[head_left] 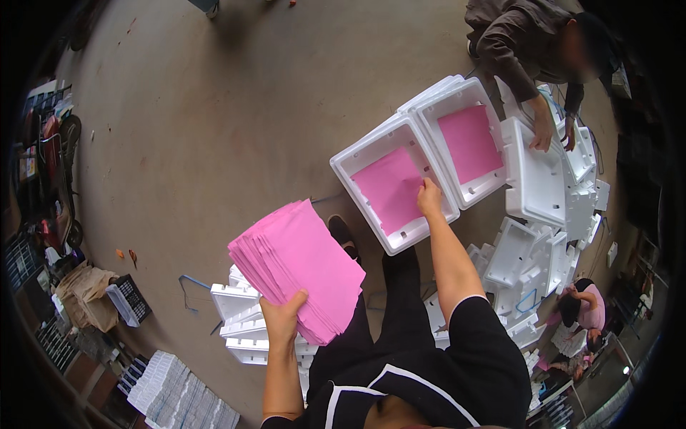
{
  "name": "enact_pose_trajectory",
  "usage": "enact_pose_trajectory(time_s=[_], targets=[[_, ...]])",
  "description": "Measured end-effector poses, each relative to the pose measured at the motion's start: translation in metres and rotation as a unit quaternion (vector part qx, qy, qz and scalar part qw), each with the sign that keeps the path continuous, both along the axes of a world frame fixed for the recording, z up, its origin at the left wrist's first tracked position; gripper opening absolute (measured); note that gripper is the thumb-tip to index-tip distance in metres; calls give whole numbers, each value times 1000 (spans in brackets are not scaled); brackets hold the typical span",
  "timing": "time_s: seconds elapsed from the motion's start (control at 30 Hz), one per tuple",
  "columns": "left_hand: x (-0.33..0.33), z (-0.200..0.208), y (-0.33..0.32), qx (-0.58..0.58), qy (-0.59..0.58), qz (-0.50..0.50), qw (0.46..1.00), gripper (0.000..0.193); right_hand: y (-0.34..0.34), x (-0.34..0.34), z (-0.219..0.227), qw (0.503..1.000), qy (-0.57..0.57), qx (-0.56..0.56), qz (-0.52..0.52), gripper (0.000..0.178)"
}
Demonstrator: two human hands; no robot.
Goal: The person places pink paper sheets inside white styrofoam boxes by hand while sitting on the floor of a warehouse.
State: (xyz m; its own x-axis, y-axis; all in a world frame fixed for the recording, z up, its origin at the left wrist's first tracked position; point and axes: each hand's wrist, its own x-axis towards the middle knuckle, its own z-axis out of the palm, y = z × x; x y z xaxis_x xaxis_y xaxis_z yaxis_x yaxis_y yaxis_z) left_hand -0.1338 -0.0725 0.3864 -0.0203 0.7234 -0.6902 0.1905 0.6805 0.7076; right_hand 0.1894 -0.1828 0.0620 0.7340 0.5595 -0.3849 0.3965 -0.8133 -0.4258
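My left hand [284,314] grips a thick stack of pink sheets [304,268], thumb on top and fingers underneath. Over the nearer white foam box [354,184], my right hand [429,198] is closed at the edge of a single pink sheet [389,189], which lies inside and creases slightly towards the fingers. Beside it, touching, stands a second foam box [468,200] with another pink sheet [471,143] on its bottom.
At the upper right a co-worker [529,43] bends with both hands at a white foam box [536,179]. Many foam boxes [511,254] are heaped on my right, and more foam pieces [243,329] lie by my left side. A black crate [128,300] stands further left.
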Motion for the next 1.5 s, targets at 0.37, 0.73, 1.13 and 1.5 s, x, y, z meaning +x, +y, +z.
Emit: enact_pose_trajectory(time_s=[0.37, 0.73, 1.13, 1.5], targets=[[12, 24, 10, 2, -68, 4, 998, 35, 70, -143, 304, 845, 448, 229, 182, 28], [20, 50, 13, 46, 25, -72, 996, 32, 62, -136, 336, 858, 411, 234, 203, 31], [13, 78, 14, 91, -22, -6, 996, 47, 8, 32, 381, 840, 473, 191, 185, 32], [54, 70, 5, 75, -4, -20, 997, 47, -32, 182, 154, 985, 156, 71, 1, 21]])
